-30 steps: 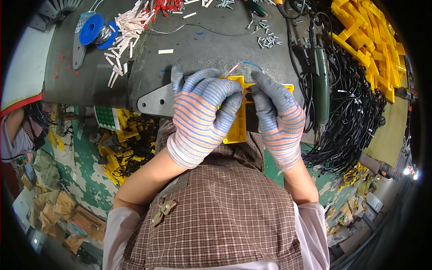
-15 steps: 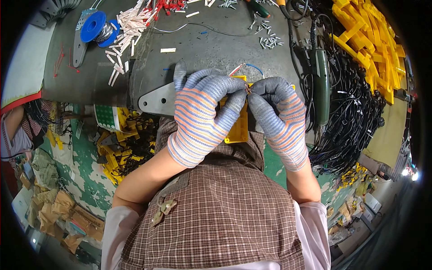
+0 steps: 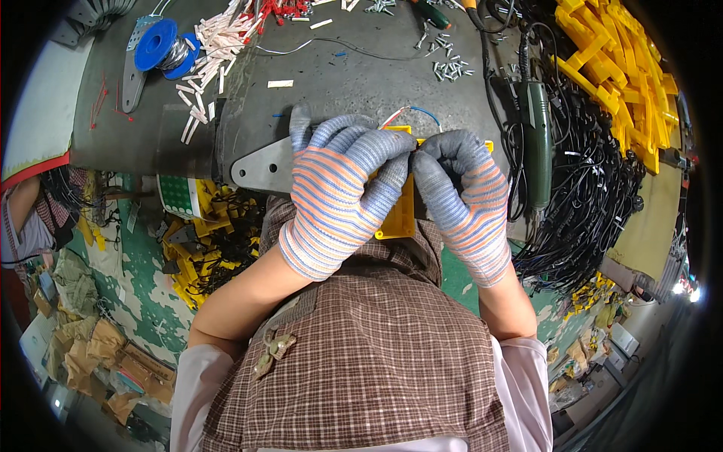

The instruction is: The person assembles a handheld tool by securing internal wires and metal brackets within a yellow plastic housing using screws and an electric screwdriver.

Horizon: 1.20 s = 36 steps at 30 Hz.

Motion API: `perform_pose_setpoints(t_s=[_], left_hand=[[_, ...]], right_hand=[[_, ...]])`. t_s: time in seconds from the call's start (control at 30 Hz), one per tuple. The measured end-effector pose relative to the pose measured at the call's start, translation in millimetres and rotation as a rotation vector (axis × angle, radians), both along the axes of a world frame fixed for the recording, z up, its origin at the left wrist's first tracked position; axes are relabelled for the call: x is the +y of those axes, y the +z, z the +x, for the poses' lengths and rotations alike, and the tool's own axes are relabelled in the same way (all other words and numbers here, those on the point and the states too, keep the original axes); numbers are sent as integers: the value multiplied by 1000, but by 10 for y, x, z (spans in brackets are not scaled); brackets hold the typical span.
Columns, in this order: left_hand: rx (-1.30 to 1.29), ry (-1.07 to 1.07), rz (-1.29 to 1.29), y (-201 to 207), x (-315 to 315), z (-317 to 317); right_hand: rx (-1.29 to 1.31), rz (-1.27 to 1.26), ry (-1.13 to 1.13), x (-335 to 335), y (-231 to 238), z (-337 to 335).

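Observation:
My left hand and my right hand, both in striped gloves with grey fingertips, meet over a yellow plastic housing near the table's front edge. Thumb and forefinger of each are pinched together, the tips nearly touching. Between them are thin wire ends, now mostly hidden by the gloves. A blue wire and a reddish-white wire arch up behind the fingertips from the housing. Much of the housing is covered by my hands. Beside my left hand lies a flat grey metal plate with holes.
A green-bodied corded tool and a heap of black cables lie at right, with yellow plastic parts beyond. Screws, white sleeves and a blue solder spool are farther back.
My right fingertips have closed in slightly, turning against the left ones. The copper-coloured strands that showed between them are now almost covered.

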<state>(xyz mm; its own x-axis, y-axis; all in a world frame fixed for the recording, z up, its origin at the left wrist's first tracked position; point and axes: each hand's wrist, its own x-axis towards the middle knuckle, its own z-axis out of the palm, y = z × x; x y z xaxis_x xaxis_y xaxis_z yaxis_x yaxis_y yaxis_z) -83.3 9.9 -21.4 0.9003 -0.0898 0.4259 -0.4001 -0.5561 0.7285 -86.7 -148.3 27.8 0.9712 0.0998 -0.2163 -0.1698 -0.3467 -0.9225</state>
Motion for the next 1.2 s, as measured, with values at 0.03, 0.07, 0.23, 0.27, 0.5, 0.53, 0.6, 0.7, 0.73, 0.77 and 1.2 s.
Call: perform_pose_setpoints(t_s=[0.03,0.07,0.23,0.27,0.5,0.53,0.6,0.7,0.73,0.77,1.2], left_hand=[[3,-15,23,2,1,2],[3,-13,25,6,7,-6],[-3,-30,254,95,24,-41],[-3,-28,255,94,26,-42],[-66,-88,234,157,85,11],[-91,-136,295,170,104,25],[-71,-146,236,171,116,83],[43,-192,52,135,120,130],[136,-229,-73,121,120,141],[84,-215,-52,111,114,159],[-140,-149,209,165,106,99]], right_hand=[[0,-1,-3,-3,-2,-5],[-13,-6,6,0,-6,-10],[-93,-81,34,-22,-23,3],[-131,-75,51,-30,-45,3],[-273,-143,169,-118,-113,39],[-273,-143,169,-130,-113,45],[-308,-162,209,-150,-100,49],[-467,-160,223,-166,-133,51],[-467,-161,222,-171,-128,40],[-535,-256,225,-174,-125,27],[86,-79,595,-303,188,406]])
